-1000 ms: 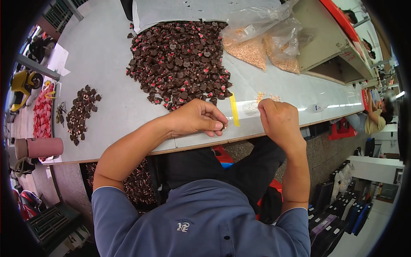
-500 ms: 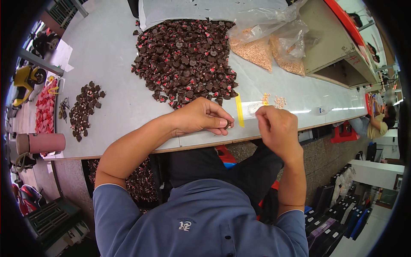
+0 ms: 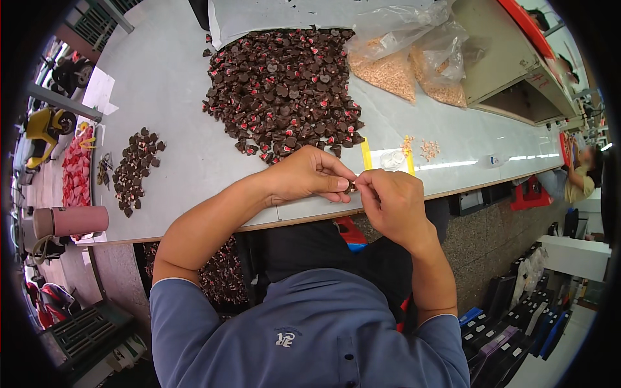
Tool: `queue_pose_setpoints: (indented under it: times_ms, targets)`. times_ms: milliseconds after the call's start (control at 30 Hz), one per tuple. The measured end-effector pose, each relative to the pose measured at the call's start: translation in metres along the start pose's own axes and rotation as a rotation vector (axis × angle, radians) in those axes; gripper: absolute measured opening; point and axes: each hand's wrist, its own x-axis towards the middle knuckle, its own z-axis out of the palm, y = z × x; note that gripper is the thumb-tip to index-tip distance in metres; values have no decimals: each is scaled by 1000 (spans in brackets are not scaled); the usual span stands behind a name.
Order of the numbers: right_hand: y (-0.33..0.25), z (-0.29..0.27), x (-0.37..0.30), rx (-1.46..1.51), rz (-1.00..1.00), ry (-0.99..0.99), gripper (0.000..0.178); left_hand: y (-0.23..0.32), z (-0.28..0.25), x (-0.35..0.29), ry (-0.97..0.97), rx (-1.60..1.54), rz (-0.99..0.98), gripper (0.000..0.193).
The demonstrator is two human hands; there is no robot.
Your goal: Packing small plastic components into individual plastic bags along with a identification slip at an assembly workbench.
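Observation:
My left hand (image 3: 303,176) pinches a small dark brown piece (image 3: 350,187) between thumb and fingertips, close to the table's front edge. Against it, from the right, comes my right hand (image 3: 396,202) with thumb and forefinger pressed together; whatever they hold is too small to make out. Beyond my left hand spreads a big heap of dark brown pieces (image 3: 281,90), some showing red round marks. A white paste-like dab (image 3: 391,159) lies between yellow tape strips (image 3: 366,154), just past my right hand. Tiny pale pieces (image 3: 429,150) are scattered beside it.
Two clear bags of pale bits (image 3: 388,76) lie at the back right, by a greenish-grey metal box (image 3: 517,77). On the left are a smaller group of dark pieces (image 3: 134,169), a pink tumbler (image 3: 79,220) and a tray of red pieces (image 3: 77,169). Another person (image 3: 572,178) sits far right.
My right hand has moved left and down from beside the white dab to meet the dark piece at my left fingertips. My left hand keeps its hold on the piece.

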Motion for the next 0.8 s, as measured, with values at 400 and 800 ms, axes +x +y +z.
queue_pose_setpoints:
  times_ms: [400, 800]
  targets:
    - [-1, 2, 0, 553, 495, -189, 20, 0, -5, -3, -77, 77, 15, 23]
    - [31, -11, -21, 660, 492, 498, 9, 7, -6, -9, -5, 62, -19, 27]
